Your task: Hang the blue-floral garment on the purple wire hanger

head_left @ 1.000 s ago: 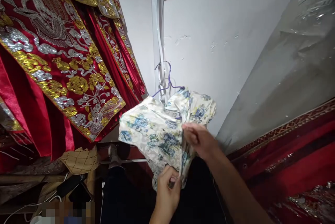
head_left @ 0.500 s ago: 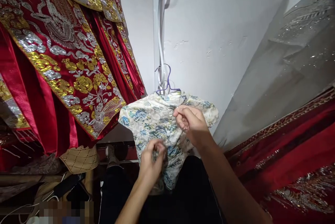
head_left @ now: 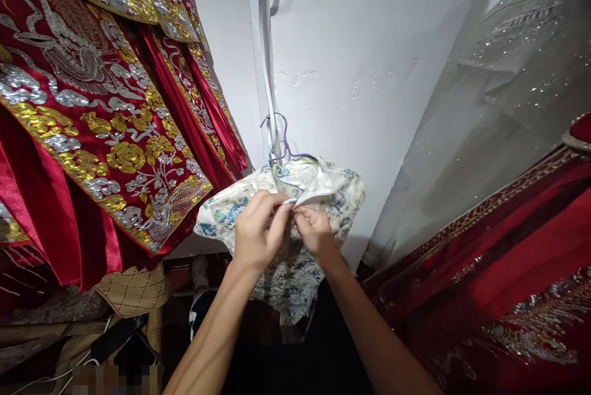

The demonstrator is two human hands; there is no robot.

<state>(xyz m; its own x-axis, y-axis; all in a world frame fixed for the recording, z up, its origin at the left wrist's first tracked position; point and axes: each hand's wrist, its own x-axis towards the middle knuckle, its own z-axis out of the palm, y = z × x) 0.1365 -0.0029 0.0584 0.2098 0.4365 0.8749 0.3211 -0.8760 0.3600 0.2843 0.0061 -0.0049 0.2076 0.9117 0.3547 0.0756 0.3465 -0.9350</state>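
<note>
A small floral dress, pale with blue and yellow flowers, hangs on a purple wire hanger against a white wall. The hanger's hook sits by a white strap that runs down the wall. Both hands meet at the front of the dress, just below its collar. The left hand is closed, pinching a fold of the cloth between thumb and fingers. The right hand is closed too, pinching the cloth edge right beside it, so the fingertips of the two hands nearly touch. Both bare forearms reach up from the bottom of the view. To the left hang red robes thickly embroidered in gold and silver. To the right hangs a grey sequinned cloth, with more red embroidered cloth below it. A tan quilted piece lies at lower left, near dark cables.
</note>
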